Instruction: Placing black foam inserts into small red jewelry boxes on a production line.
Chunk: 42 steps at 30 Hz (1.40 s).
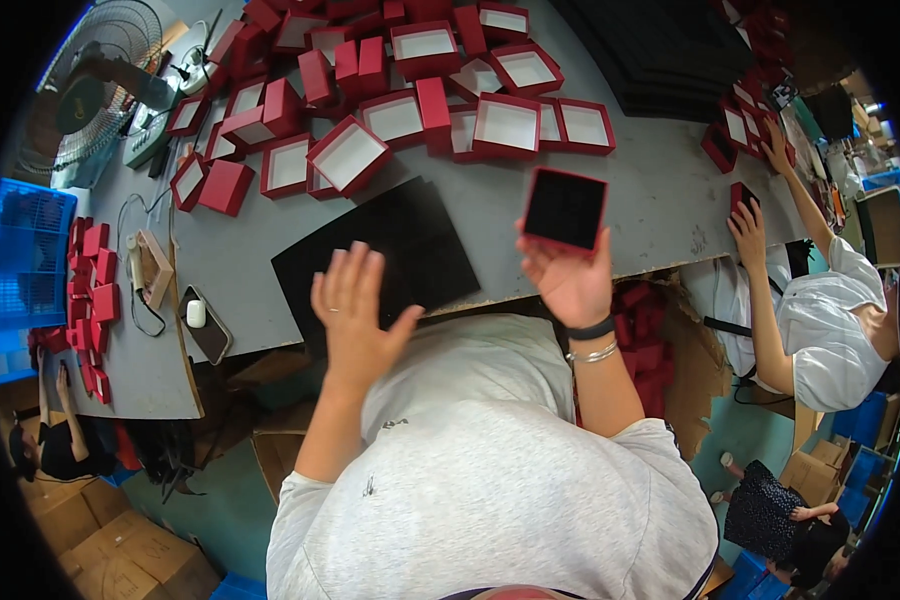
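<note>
My right hand (pixel 576 285) holds a small square red box (pixel 563 245) from below, tilted up above the table's near edge. A black lining (pixel 564 205), which looks like foam, fills its inside. My left hand (pixel 355 310) has its fingers spread and nothing in it; it hovers over or lightly touches a stack of flat black sheets (pixel 440 245). Whether the fingertips touch the sheets I cannot tell. Beyond both hands lies a heap of red box parts, among them an open tray with a white inside (pixel 350 155).
A phone (pixel 208 340) with a white earbud case (pixel 196 314) lies left on the grey table (pixel 225 250). Thick black sheets (pixel 650 60) are piled at the far right. A fan (pixel 90 90) stands far left. A co-worker (pixel 820 320) handles red boxes at right.
</note>
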Available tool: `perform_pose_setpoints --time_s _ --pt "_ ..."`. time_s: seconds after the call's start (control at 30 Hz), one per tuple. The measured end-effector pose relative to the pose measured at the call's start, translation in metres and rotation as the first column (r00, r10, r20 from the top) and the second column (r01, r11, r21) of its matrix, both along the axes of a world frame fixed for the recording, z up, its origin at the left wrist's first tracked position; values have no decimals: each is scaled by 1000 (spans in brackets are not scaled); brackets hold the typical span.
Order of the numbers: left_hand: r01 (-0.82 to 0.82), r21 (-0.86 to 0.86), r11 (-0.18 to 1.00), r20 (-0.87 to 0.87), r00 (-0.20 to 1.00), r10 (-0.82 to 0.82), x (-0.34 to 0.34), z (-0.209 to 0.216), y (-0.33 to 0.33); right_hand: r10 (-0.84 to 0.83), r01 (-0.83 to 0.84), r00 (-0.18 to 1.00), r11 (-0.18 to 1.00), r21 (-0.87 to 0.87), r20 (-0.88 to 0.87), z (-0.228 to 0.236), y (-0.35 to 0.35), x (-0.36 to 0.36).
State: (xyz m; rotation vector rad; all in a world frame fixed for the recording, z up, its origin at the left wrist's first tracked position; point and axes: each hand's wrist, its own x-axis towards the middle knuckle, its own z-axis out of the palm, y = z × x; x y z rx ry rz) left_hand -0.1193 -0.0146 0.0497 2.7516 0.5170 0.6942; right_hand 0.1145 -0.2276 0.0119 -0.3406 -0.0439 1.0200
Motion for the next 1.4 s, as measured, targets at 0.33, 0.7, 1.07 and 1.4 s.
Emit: perform_pose_setpoints --time_s 0.33,0.7,1.07,1.4 --pt "-152 -91 984 -302 946 118 -35 -3 51 212 29 889 859 -512 406 -4 7 -16" --pt "-15 -162 987 204 978 49 -19 2 35 663 899 -360 434 54 657 4 97 81" --pt "80 -209 975 142 989 -50 10 30 15 452 485 -372 839 -245 811 13 62 -68" --pt "-13 -128 992 -140 990 -5 42 13 -12 335 402 215 826 -396 917 27 49 -64"
